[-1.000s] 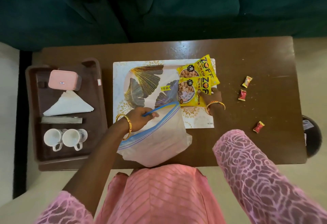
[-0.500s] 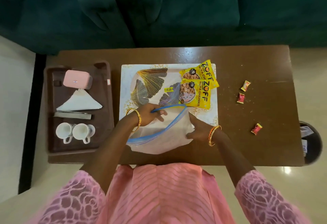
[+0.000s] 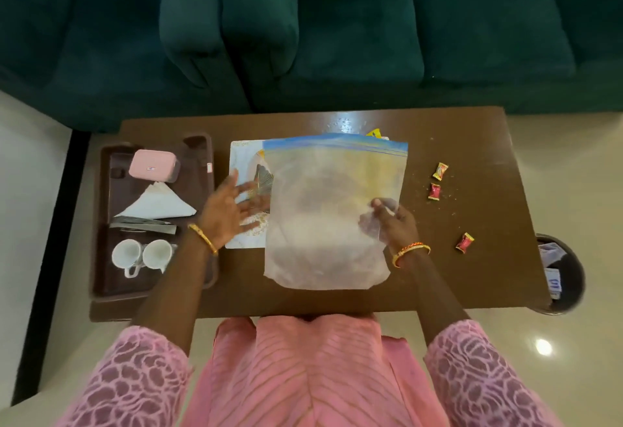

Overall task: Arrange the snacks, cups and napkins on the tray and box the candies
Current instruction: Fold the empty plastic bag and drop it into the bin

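- Holding the clear zip bag (image 3: 330, 214) by its right edge, the right hand (image 3: 394, 224) pinches the film between thumb and fingers; the bag hangs flat, blue zip strip on the far side, and it looks empty.
- Judging from this, the step in hand is clearing the bag out of the way. A firm pinch matters, since thin film slips, and it should be carried low and slow so it does not sweep anything off the counter (image 3: 472, 275).
- The left hand (image 3: 229, 207) is spread open, fingers apart and holding nothing, hovering beside the bag's left edge over the patterned mat (image 3: 242, 157). It is free to steady the mat or fold the bag.
- Right of the right hand, three wrapped candies (image 3: 440, 171) lie loose on the counter, well apart from the pink box (image 3: 153, 165); they are not yet boxed.
- Left of the left hand, the brown tray (image 3: 104, 224) carries the pink box, a folded napkin (image 3: 158, 205) and two white cups (image 3: 141, 254) side by side.
- Beyond the bag, only a yellow corner of a snack packet (image 3: 374, 132) shows; the bag hides the rest, so lift it clear before reaching there.
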{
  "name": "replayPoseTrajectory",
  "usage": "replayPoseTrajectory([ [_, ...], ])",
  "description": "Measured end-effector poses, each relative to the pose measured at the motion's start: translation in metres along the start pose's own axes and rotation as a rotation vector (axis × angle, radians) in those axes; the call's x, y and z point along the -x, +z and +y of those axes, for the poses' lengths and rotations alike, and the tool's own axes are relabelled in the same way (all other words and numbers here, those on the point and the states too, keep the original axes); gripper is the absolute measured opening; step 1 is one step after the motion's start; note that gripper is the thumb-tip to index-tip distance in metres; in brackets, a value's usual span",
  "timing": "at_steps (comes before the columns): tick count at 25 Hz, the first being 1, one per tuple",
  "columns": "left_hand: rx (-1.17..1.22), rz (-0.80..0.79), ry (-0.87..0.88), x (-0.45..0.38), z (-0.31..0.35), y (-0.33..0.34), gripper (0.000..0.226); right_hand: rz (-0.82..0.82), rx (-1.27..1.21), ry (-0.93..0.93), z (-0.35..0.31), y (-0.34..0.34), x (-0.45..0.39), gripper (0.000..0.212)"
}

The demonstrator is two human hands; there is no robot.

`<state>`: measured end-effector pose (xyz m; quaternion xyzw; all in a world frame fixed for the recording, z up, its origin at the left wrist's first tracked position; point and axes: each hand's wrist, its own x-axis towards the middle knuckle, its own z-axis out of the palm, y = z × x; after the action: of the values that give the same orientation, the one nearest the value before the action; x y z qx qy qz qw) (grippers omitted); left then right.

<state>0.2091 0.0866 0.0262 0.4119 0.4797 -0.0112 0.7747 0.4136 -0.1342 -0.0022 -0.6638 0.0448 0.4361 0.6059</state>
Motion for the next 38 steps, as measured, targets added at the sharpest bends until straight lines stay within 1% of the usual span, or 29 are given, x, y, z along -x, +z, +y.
replayPoseTrajectory([
  [3, -0.109, -0.114, 0.003, 0.017, -0.030, 0.025, 0.093, 0.092, 0.064, -0.024, 0.011, 0.008, 0.016, 0.010],
  [4, -0.149, -0.070, 0.019, 0.019, -0.038, 0.029, 0.091, 0.133, 0.099, -0.052, 0.017, 0.011, 0.022, 0.010],
  [5, -0.154, 0.027, 0.037, 0.019, -0.044, 0.032, 0.082, 0.184, 0.134, -0.085, 0.022, 0.013, 0.028, 0.010],
  [7, -0.040, 0.288, 0.058, 0.019, -0.052, 0.027, 0.051, 0.301, 0.178, -0.144, 0.030, 0.016, 0.041, 0.011],
  [8, 0.000, 0.394, 0.087, 0.022, -0.055, 0.023, 0.040, 0.367, 0.180, -0.160, 0.034, 0.017, 0.046, 0.020],
  [9, -0.018, 0.466, 0.122, 0.026, -0.059, 0.019, 0.035, 0.425, 0.181, -0.169, 0.039, 0.018, 0.053, 0.031],
  [10, -0.062, 0.492, 0.163, 0.031, -0.064, 0.014, 0.035, 0.442, 0.199, -0.186, 0.043, 0.019, 0.058, 0.041],
  [11, -0.093, 0.482, 0.200, 0.035, -0.068, 0.011, 0.034, 0.410, 0.225, -0.210, 0.045, 0.020, 0.063, 0.045],
  [12, -0.108, 0.440, 0.213, 0.041, -0.070, 0.009, 0.031, 0.333, 0.243, -0.232, 0.046, 0.020, 0.068, 0.045],
  [14, -0.192, 0.317, 0.197, 0.050, -0.074, 0.004, 0.029, 0.055, 0.325, -0.185, 0.047, 0.016, 0.080, 0.043],
  [15, -0.305, 0.259, 0.187, 0.055, -0.075, 0.002, 0.039, -0.090, 0.420, -0.124, 0.047, 0.013, 0.086, 0.052],
  [16, -0.462, 0.216, 0.175, 0.060, -0.076, -0.002, 0.060, -0.201, 0.559, -0.067, 0.049, 0.010, 0.091, 0.069],
  [17, -0.643, 0.190, 0.166, 0.063, -0.079, -0.005, 0.081, -0.252, 0.744, -0.037, 0.052, 0.007, 0.093, 0.086],
  [18, -0.828, 0.186, 0.172, 0.066, -0.082, -0.008, 0.094, -0.246, 0.948, -0.043, 0.057, 0.006, 0.095, 0.096],
  [19, -1.005, 0.202, 0.219, 0.069, -0.087, -0.009, 0.092, -0.207, 1.138, -0.069, 0.062, 0.006, 0.097, 0.096],
  [20, -1.156, 0.229, 0.295, 0.071, -0.090, -0.009, 0.078, -0.162, 1.276, -0.096, 0.067, 0.007, 0.099, 0.088],
  [21, -1.251, 0.254, 0.369, 0.072, -0.093, -0.010, 0.058, -0.116, 1.346, -0.127, 0.070, 0.008, 0.100, 0.074],
  [22, -1.269, 0.273, 0.415, 0.071, -0.095, -0.012, 0.042, -0.062, 1.357, -0.164, 0.074, 0.007, 0.100, 0.061],
  [23, -1.206, 0.272, 0.422, 0.071, -0.097, -0.015, 0.036, -0.008, 1.332, -0.205, 0.079, 0.004, 0.101, 0.051],
  [24, -1.063, 0.251, 0.370, 0.071, -0.098, -0.018, 0.037, 0.041, 1.232, -0.223, 0.082, 0.000, 0.103, 0.047],
  [26, -0.639, 0.124, 0.203, 0.073, -0.097, -0.021, 0.035, 0.089, 0.787, -0.162, 0.080, -0.006, 0.109, 0.042],
  [27, -0.460, 0.080, 0.160, 0.073, -0.097, -0.018, 0.027, 0.087, 0.560, -0.119, 0.076, -0.007, 0.111, 0.037],
  [28, -0.369, 0.086, 0.159, 0.073, -0.098, -0.013, 0.019, 0.095, 0.421, -0.103, 0.072, -0.006, 0.112, 0.031],
  [29, -0.336, 0.122, 0.189, 0.073, -0.098, -0.006, 0.014, 0.131, 0.370, -0.112, 0.069, -0.004, 0.112, 0.030],
  [31, -0.377, 0.200, 0.285, 0.074, -0.098, 0.009, 0.007, 0.214, 0.332, -0.152, 0.067, 0.002, 0.112, 0.038],
  [33, -0.393, 0.167, 0.312, 0.075, -0.099, 0.017, 0.010, 0.235, 0.316, -0.177, 0.065, 0.003, 0.113, 0.043],
  [36, -0.227, 0.018, 0.183, 0.078, -0.081, 0.010, 0.007, 0.144, 0.458, -0.204, 0.051, -0.009, 0.111, 0.042],
  [37, -0.230, 0.003, 0.172, 0.076, -0.071, 0.006, 0.010, 0.085, 0.526, -0.221, 0.043, -0.012, 0.109, 0.044],
  [38, -0.293, -0.005, 0.181, 0.074, -0.060, 0.003, 0.017, 0.020, 0.585, -0.242, 0.035, -0.013, 0.108, 0.045],
])
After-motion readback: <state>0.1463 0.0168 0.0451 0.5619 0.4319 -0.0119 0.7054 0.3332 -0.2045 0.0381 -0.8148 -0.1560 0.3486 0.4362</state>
